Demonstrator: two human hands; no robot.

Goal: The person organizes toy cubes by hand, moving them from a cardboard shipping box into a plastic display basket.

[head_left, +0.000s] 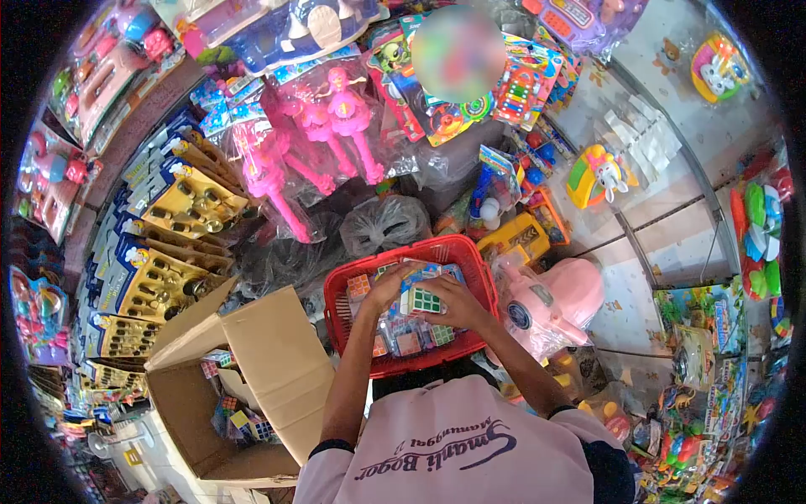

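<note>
A red plastic basket (pixel 457 249) sits in front of me, filled with several small puzzle cubes in clear wrappers. Both hands are over it. My right hand (pixel 460 304) grips a wrapped puzzle cube (pixel 425 301) with a white and green face. My left hand (pixel 388 288) holds the same cube's wrapper from the left side. More cubes (pixel 409 340) lie under my hands in the basket.
An open cardboard box (pixel 269 357) with more cubes (pixel 239 418) stands at the lower left. A pink toy in plastic (pixel 550 304) lies to the right of the basket. Packed toys hang and pile all around; yellow toy boxes (pixel 180 202) are stacked at left.
</note>
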